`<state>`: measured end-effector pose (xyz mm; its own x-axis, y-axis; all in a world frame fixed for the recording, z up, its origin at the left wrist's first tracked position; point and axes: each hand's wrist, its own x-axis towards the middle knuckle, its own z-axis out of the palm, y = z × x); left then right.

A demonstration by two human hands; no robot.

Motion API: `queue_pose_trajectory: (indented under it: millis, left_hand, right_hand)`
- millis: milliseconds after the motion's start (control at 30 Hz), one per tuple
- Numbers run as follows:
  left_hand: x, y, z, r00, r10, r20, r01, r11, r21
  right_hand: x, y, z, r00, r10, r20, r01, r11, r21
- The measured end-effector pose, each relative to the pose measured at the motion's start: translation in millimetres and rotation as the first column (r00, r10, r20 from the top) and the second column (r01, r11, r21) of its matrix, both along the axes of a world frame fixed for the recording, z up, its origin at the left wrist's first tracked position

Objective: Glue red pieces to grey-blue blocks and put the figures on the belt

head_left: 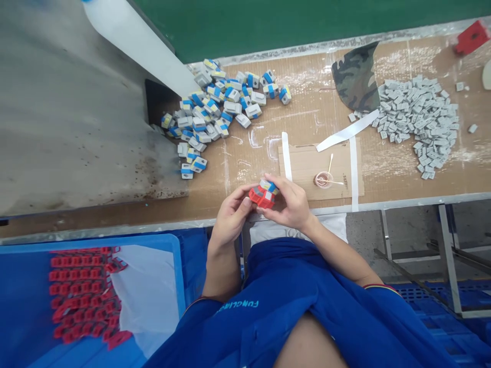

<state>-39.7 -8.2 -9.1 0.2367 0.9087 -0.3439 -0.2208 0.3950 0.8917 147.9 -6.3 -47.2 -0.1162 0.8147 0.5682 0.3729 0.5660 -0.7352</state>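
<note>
Between my two hands, over the table's front edge, is a small red toy car body [262, 197] with grey windows. My left hand [232, 214] is closed on its left side, thumb along the near side. A grey block with blue and yellow sides [269, 186] sits against the top of the red body. My right hand [289, 202] is closed around this block, its fingers over the top and thumb at the red body's near side. Whether the two pieces are joined I cannot tell, as fingers cover part of them.
Similar blocks [215, 102] lie heaped left of centre beside a metal panel [76, 112]. A small cup with cotton swabs [322, 179] stands on taped cardboard [299, 158]. Small grey pieces [418, 112] are piled right, by a camouflage cloth [358, 76]. A blue bin [177, 266] holds red bodies.
</note>
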Motion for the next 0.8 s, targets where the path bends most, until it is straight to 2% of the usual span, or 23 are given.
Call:
queue_pose_trajectory:
  millis: [167,333,433,533,567,633,700,767,800]
  left_hand:
    - [2,6,10.3,0.987,-0.035,-0.158,0.055,0.99,0.127]
    - [9,14,22.7,0.924,-0.108,-0.368,0.137,0.989,0.053]
    - [1,40,38.5,0.874,-0.077,-0.48,0.123,0.99,0.065]
    - [1,100,55.0,0.804,0.123,-0.582,-0.015,0.982,0.188]
    - [7,127,59.3,0.791,0.187,-0.583,-0.052,0.969,0.241]
    - [29,191,66.1,0.804,0.237,-0.545,-0.06,0.944,0.323]
    - [64,259,72.0,0.808,0.2,-0.554,0.014,0.934,0.358]
    - [106,318,78.6,0.733,0.095,-0.674,0.168,0.934,0.315]
    - [126,341,82.3,0.716,0.071,-0.695,0.197,0.934,0.299]
  right_hand:
    - [-3,-1,-6.4,0.998,0.028,0.053,-0.024,0.997,-0.077]
    - [-11,2,-10.7,0.999,0.015,0.046,-0.011,0.997,-0.081]
    - [-15,3,-7.8,1.0,-0.013,-0.029,0.008,0.99,-0.139]
    - [-19,3,-5.6,0.999,0.006,-0.043,-0.013,0.986,-0.167]
    - [-20,3,-5.6,1.0,0.003,-0.009,-0.004,0.987,-0.162]
    - [-22,3,-6.2,0.998,-0.018,0.06,0.027,0.989,-0.146]
    - [-24,2,-6.8,0.993,-0.031,0.117,0.044,0.993,-0.111]
    - [-26,2,-6.8,0.987,-0.043,0.158,0.054,0.997,-0.064]
    - [-27,2,-6.8,0.984,-0.054,0.172,0.062,0.997,-0.043]
